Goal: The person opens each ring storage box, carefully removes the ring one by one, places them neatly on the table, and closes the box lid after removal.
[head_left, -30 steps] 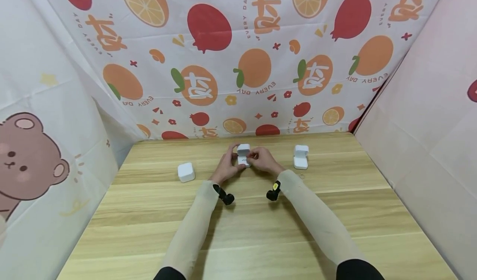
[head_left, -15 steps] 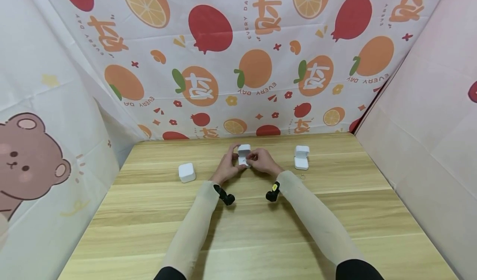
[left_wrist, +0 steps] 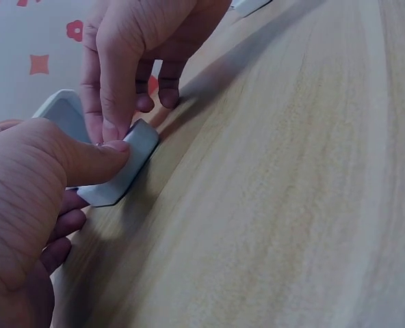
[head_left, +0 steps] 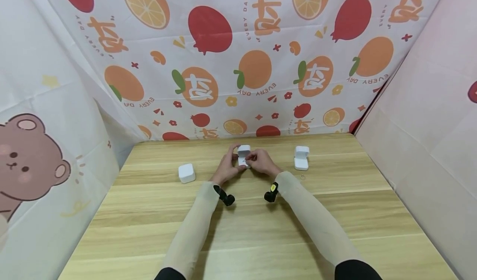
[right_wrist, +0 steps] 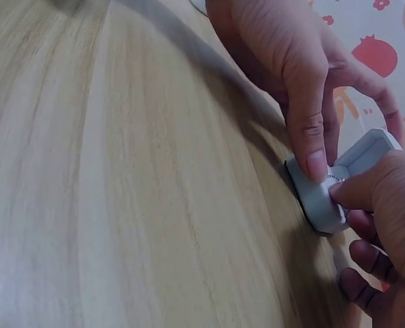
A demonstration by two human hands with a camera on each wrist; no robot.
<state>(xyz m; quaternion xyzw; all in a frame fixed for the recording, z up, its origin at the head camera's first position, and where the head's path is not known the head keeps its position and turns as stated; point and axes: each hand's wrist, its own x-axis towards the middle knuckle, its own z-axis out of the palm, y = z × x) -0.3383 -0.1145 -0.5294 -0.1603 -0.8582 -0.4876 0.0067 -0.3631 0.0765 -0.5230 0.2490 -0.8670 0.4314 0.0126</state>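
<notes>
Shown at the far middle of the worktop [head_left: 238, 234]: open white box [head_left: 243, 153], lid raised. Gripped at its left side by the left hand [head_left: 226, 167], thumb pressed against the base. Narrowed inside the box, the right hand [head_left: 261, 162], with thumb and forefinger pinching a small jewelled piece [right_wrist: 335, 178], mostly hidden by fingertips. Note both hands screening much of the interior from view. To the left, well apart, a closed white box [head_left: 186, 173]; to the right, a second open box [head_left: 301, 158], with a thin ring [head_left: 302, 177] lying just before it, near the right sleeve [head_left: 313, 216]. Behind, a fruit-print cloth [head_left: 257, 68] reaching down to the far edge; at left, a hanging with a brown bear [head_left: 31, 155]. Legible on the cloth: "EVERY DAY", repeated, in places upside down, among large stylised orange and white characters.
</notes>
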